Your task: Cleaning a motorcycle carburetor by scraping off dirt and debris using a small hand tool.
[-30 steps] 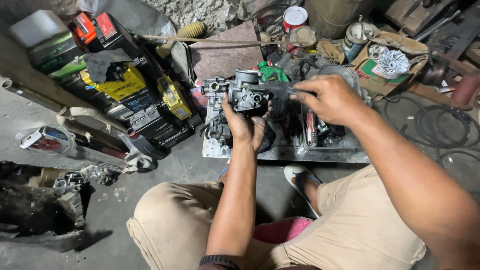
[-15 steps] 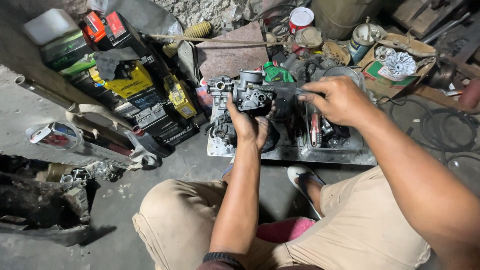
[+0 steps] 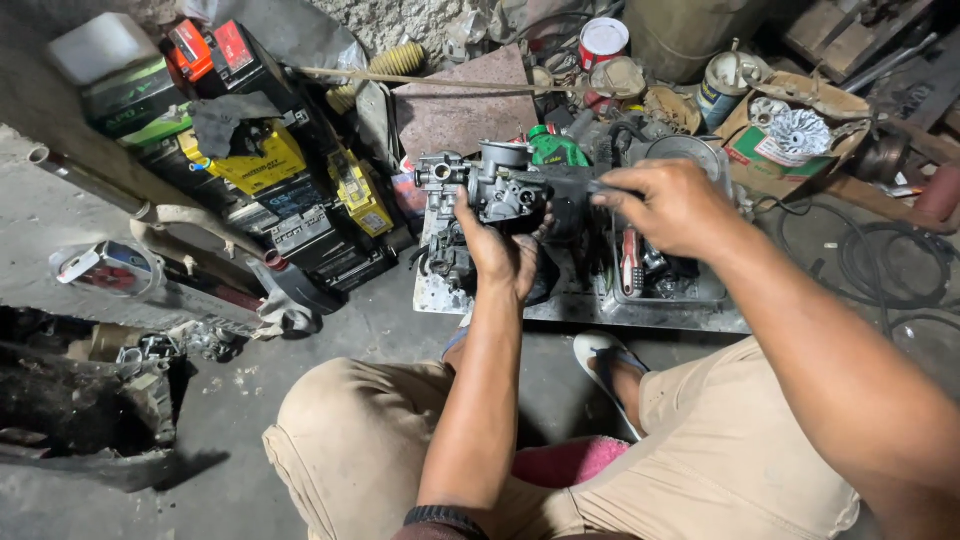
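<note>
My left hand (image 3: 503,250) grips a grey metal carburettor (image 3: 487,185) from below and holds it up over a metal tray (image 3: 560,305). My right hand (image 3: 672,205) is closed around the dark handle of a tool (image 3: 560,183) whose tip meets the carburettor's right side. The tool's tip is hidden against the metal body. Both hands are above my knees, in beige shorts.
A stack of old batteries (image 3: 265,190), black, yellow and green, stands at the left. Tins (image 3: 603,42), a cardboard box with a metal part (image 3: 790,130) and cables (image 3: 885,265) lie behind and to the right. A pipe (image 3: 90,180) and engine scraps (image 3: 80,400) lie at the left.
The view has shifted slightly; both hands keep their hold on the carburettor and tool, with only a small move of the right hand.
</note>
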